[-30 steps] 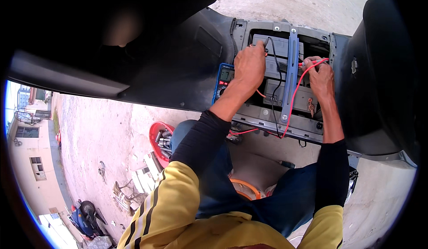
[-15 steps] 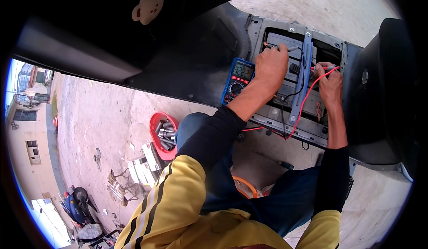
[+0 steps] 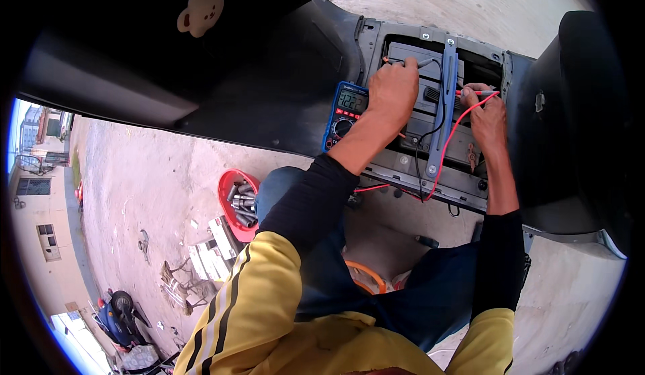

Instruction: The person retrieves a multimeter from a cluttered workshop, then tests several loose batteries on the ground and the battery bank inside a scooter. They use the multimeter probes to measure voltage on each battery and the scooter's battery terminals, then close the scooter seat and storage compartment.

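My left hand (image 3: 391, 94) is closed around the black test probe (image 3: 424, 63), whose lead loops down over the battery compartment (image 3: 380, 39). Between the fingers of my right hand (image 3: 489, 116) is the red test probe (image 3: 478, 93), beyond a metal strap (image 3: 441, 116) that crosses the compartment. Grey batteries (image 3: 403, 51) lie beneath both hands. I cannot make out exactly where the probe tips touch. Beside my left wrist, a blue digital multimeter (image 3: 344, 125) leans at the compartment's edge with digits on its display. The red lead (image 3: 449, 150) hangs over the near edge.
Dark vehicle panels flank the compartment, one with a bear-shaped sticker (image 3: 203, 7). On the ground to my left are a red bucket (image 3: 224, 197) of metal sockets and a white box (image 3: 207, 259). A parked motorcycle (image 3: 119, 321) stands farther off.
The whole scene has shifted slightly left and up in the picture as the view moved. Both hands keep their hold on the probes at nearly the same spots.
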Motion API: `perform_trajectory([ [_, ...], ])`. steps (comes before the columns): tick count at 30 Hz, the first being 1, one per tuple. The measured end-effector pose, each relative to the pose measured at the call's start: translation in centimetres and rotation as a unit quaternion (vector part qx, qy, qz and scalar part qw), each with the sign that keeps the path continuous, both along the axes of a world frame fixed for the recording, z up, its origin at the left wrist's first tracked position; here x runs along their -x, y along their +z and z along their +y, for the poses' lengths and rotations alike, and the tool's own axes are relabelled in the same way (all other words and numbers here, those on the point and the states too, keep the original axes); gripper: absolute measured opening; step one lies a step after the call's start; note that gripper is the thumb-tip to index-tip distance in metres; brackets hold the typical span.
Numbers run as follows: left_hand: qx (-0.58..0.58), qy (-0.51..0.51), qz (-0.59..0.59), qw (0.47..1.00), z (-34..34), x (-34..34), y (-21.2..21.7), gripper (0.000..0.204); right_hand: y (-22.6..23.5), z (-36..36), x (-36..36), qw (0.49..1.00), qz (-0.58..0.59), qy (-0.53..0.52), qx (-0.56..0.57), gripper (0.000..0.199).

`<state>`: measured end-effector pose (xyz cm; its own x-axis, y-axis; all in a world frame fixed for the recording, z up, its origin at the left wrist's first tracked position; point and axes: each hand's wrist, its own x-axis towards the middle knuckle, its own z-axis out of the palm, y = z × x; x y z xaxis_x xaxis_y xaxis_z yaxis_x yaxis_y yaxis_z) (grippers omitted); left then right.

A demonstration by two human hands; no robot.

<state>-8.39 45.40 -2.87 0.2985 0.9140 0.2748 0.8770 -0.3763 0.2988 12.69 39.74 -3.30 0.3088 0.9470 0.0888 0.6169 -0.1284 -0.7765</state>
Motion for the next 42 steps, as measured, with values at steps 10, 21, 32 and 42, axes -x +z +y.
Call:
perform_trajectory([
  [10,0.252,-0.105,-0.255,0.928,-3.1,3.2,2.4,0.016,5.3,-5.8,-0.5,0.986,0.161,-0.047,0.007,0.037],
  [21,0.372,-0.138,-0.277,0.875,-5.6,3.7,0.7,0.013,6.3,-10.0,-0.9,0.988,0.142,-0.029,0.058,0.033],
  [32,0.310,-0.126,-0.314,0.889,-5.9,4.0,-0.9,0.016,4.8,-10.0,-2.6,0.993,0.050,-0.021,0.105,0.034],
  [42,0.345,-0.123,-0.250,0.896,-5.7,3.7,0.0,0.013,5.4,-10.0,-2.5,0.991,-0.011,-0.011,0.132,0.046],
])
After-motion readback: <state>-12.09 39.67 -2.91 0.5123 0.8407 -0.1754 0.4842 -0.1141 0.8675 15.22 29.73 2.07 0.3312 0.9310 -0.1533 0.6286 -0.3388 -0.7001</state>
